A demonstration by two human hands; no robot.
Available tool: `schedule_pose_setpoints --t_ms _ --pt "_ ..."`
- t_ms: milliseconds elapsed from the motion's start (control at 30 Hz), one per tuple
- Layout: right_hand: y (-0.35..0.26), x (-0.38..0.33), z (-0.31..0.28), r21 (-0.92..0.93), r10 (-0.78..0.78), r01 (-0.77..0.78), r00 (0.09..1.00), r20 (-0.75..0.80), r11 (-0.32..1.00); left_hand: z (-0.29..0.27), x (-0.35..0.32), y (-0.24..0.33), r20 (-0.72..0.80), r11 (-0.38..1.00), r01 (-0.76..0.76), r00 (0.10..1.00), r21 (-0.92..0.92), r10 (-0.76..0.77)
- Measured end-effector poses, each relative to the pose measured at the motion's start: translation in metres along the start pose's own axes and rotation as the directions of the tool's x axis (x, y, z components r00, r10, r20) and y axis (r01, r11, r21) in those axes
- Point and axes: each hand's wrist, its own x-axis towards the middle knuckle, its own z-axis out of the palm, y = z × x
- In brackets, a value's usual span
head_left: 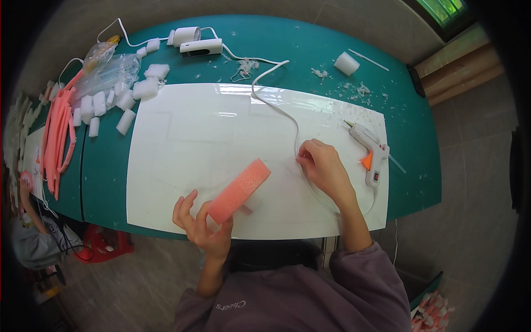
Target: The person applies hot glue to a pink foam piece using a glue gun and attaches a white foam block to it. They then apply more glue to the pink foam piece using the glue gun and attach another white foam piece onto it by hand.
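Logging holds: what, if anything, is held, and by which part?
Left hand holds pink foam by its lower end; right hand is at the white cord, hold unclear.

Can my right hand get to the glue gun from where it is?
Most likely yes. The glue gun lies to the right of your right hand on the white board, with nothing standing between them. Your fingers seem to pinch the white cord, so they may need to let go first.

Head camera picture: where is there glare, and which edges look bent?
In the head view, bright glare lies along the far edge of the white sheet; in the head view, the far edge of the green table bows, and the corners go black.
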Motion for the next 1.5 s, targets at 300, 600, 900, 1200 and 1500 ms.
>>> schedule_pose_setpoints --t_ms 300,600,900,1200,1500 --pt "0.003 -0.001 -0.003 -0.064 -0.014 0.018 0.998 0.062 0.998 -0.001 0.000 0.001 0.003 1.000 0.007 1.000 -0.018 -0.007" --pt "-0.001 0.000 -0.018 0.046 0.022 -0.020 0.999 -0.041 0.999 -0.001 0.000 0.001 0.005 1.000 0.007 1.000 -0.025 -0.007" --pt "-0.009 0.000 -0.023 0.253 0.087 -0.039 0.979 -0.184 0.967 0.000 0.000 0.000 0.000 1.000 0.001 1.000 -0.018 -0.001" --pt "-0.007 0.000 -0.024 0.417 0.157 -0.050 0.961 -0.227 0.908 -0.001 0.000 0.000 0.001 1.000 -0.002 1.000 -0.014 0.002" --pt "0.006 0.000 -0.020 0.067 0.136 -0.129 0.985 -0.106 0.989 0.000 0.000 0.000 -0.004 1.000 0.001 1.000 -0.012 -0.001"
